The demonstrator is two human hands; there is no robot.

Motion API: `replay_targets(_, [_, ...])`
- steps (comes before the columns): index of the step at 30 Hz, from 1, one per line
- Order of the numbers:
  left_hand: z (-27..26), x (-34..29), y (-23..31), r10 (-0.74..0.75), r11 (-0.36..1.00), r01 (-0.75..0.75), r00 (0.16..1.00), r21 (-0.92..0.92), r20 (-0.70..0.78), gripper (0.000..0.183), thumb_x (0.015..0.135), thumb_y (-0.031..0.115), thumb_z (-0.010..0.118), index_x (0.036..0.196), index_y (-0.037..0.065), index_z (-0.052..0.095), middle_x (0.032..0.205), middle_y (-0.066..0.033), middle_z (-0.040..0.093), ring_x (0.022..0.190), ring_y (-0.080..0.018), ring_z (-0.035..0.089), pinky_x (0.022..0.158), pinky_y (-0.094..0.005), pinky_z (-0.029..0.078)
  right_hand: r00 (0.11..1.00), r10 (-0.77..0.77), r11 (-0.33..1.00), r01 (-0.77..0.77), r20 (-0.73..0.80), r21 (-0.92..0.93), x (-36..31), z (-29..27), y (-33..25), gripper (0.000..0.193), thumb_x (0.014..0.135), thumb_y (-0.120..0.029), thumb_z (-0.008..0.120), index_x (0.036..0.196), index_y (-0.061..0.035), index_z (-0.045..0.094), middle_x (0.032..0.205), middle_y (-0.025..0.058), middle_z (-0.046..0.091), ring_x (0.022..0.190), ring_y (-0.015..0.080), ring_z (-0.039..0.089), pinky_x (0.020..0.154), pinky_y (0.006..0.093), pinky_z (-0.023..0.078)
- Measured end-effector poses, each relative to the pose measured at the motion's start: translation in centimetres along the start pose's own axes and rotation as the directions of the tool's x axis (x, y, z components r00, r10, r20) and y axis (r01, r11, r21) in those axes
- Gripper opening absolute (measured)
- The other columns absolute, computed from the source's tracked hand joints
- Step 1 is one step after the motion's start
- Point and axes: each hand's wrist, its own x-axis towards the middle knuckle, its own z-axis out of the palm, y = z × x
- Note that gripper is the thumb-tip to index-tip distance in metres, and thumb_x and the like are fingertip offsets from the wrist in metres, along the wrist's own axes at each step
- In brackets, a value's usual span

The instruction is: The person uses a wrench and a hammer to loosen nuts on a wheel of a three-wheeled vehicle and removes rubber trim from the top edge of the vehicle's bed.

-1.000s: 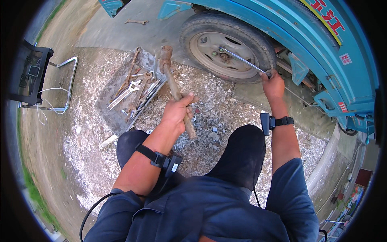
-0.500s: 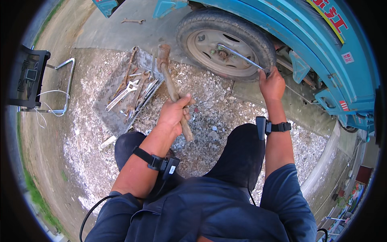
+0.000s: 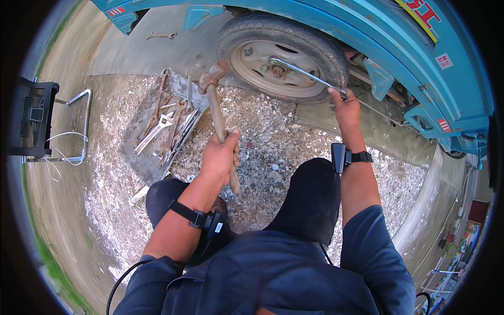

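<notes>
My left hand (image 3: 218, 156) is wrapped round the wooden handle of a hammer (image 3: 217, 111). Its rusty, blocky head points up and away from me, between the tray of tools and the wheel. Out to the right, my right hand (image 3: 346, 109) grips the near end of a long chrome wrench (image 3: 307, 74). The wrench's far end rests at a nut near the hub of the wheel (image 3: 242, 67); exactly how it sits on the nut is too small to tell. The wheel has a dusty black tire (image 3: 231, 37).
Several spanners and an adjustable wrench (image 3: 154, 133) lie in a grey tray (image 3: 137, 160) at left. A loose open-ended spanner (image 3: 161, 35) lies on the concrete beyond. The blue vehicle body (image 3: 362, 39) overhangs the wheel. A black, metal-legged stand (image 3: 35, 118) is at far left.
The view has shifted a little, moving the wheel and vehicle leftward. The hammer's head has tipped slightly to the right in my left hand. My right hand keeps hold of the wrench.
</notes>
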Motion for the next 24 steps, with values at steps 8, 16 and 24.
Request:
replay_targets(8, [0.0, 0.3, -3.1, 0.206, 0.871, -0.229, 0.973, 0.434, 0.099, 0.026, 0.093, 0.027, 0.065, 0.086, 0.004, 0.056, 0.06, -0.0026, 0.052, 0.052, -0.0116, 0.048, 0.047, -0.0319, 0.04, 0.879, -0.471, 0.753, 0.358, -0.072, -0.552, 1.6, -1.4, -3.3, 0.073, 0.067, -0.031, 0.086, 0.126, -0.0043, 0.052, 0.121, 0.023, 0.058, 0.105, 0.0383, 0.058, 0.09, 0.0447, 0.048])
replay_targets(16, [1.0, -0.2, -3.6, 0.443, 0.697, -0.472, 0.875, 0.54, 0.195, 0.027, 0.091, 0.026, 0.067, 0.086, 0.002, 0.054, 0.06, -0.0056, 0.052, 0.055, -0.0131, 0.047, 0.053, -0.0346, 0.042, 0.853, -0.46, 0.619, 0.507, 0.246, -0.6, 4.3, -1.9, -5.5, 0.09, 0.075, -0.037, 0.079, 0.148, -0.0082, 0.036, 0.146, 0.0231, 0.042, 0.133, 0.0371, 0.043, 0.108, 0.0428, 0.038])
replay_targets(24, [3.0, 0.0, -3.0, 0.335, 0.721, -0.481, 0.872, 0.499, 0.357, 0.026, 0.091, 0.023, 0.065, 0.09, 0.002, 0.051, 0.064, -0.0082, 0.053, 0.059, -0.017, 0.055, 0.056, -0.0364, 0.044, 0.921, -0.373, 0.91, 0.387, 0.112, -0.148, 4.2, -0.8, 1.4, 0.077, 0.09, -0.042, 0.06, 0.151, -0.0054, 0.029, 0.146, 0.0269, 0.039, 0.136, 0.0399, 0.038, 0.112, 0.0392, 0.032])
